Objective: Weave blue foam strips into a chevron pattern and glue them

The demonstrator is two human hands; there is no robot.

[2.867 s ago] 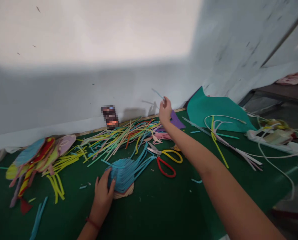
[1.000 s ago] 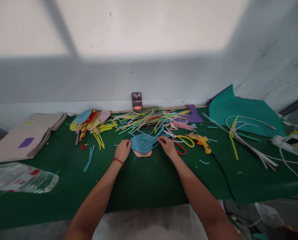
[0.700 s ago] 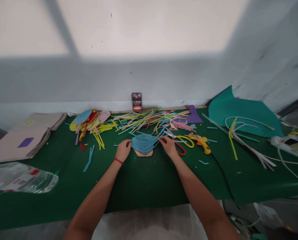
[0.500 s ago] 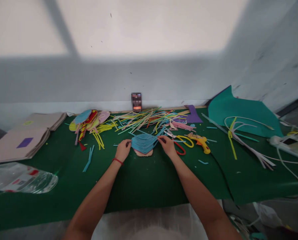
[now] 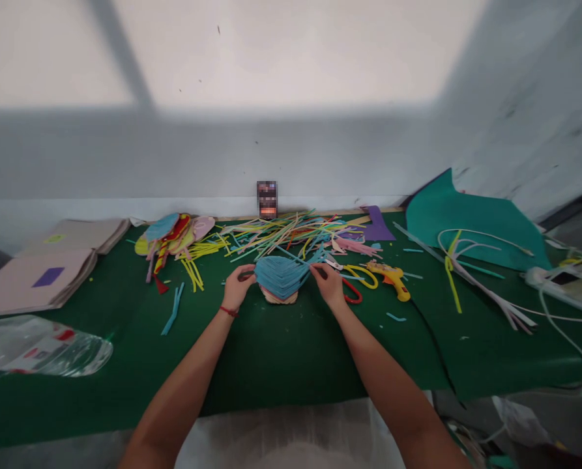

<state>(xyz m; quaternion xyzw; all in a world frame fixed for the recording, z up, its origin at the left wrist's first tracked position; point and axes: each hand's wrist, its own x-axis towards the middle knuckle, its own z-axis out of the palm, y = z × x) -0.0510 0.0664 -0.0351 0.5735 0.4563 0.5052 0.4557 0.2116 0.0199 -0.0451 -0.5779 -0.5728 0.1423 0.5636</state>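
Between my hands lies a blue piece made of thin strips layered in V-shaped rows over a pale backing. My left hand is closed in a pinch at its left edge, thumb and fingers meeting there. At the right edge, my right hand pinches the end of a thin blue strip that slants up to the left across the top of the piece. Just right of my right hand are scissors with one yellow and one red handle loop, the blades partly hidden.
Many coloured strips lie heaped behind the piece. A yellow glue gun rests to the right, its black cord running forward. A clear bottle lies at the left, near cardboard. Teal sheet leans at the back right.
My left hand has shifted slightly, its fingers now at the piece's left edge. The slanting blue strip has changed its angle, and the piece's upper left looks rounder. My right hand has barely moved.
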